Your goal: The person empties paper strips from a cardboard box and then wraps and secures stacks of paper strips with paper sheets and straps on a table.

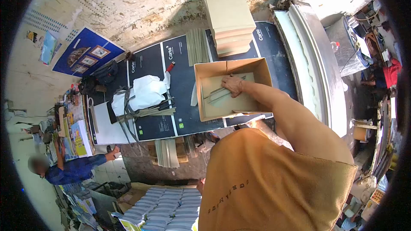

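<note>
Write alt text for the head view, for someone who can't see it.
A right hand reaches into an open cardboard box, touching thin strips inside. The box stands on a dark-topped table, with a tall tan stack behind it and a white bundle to its left.

The table [182, 85] carried one open box [246, 65], one tall tan stack [229, 15], one small red object [170, 66] and two green labels [181, 125].

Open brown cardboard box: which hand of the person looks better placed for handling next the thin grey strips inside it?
Right, probably: the bare right hand is inside the brown cardboard box, down at the thin grey strips. The left hand cannot be made out clearly.
</note>
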A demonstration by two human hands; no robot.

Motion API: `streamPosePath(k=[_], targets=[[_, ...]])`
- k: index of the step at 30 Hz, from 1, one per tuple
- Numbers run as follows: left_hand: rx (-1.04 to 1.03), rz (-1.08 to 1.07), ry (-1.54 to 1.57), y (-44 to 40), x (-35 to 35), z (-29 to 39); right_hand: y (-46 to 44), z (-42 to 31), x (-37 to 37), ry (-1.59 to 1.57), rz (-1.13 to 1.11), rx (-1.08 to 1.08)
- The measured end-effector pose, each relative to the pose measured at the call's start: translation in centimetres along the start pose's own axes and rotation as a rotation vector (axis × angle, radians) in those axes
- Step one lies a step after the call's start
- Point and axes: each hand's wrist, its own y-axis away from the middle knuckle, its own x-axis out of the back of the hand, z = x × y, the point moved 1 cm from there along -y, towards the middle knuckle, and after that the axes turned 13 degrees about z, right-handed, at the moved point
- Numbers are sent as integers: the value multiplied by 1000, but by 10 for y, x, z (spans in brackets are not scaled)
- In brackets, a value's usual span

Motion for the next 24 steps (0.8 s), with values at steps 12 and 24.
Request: streamPosePath(k=[12, 24], targets=[[-184, -6, 181, 62, -53, 135, 3, -4, 80, -749, -620, -517], [-583, -1065, 197, 368, -239, 334, 86, -100, 255, -1111, -35, -310]])
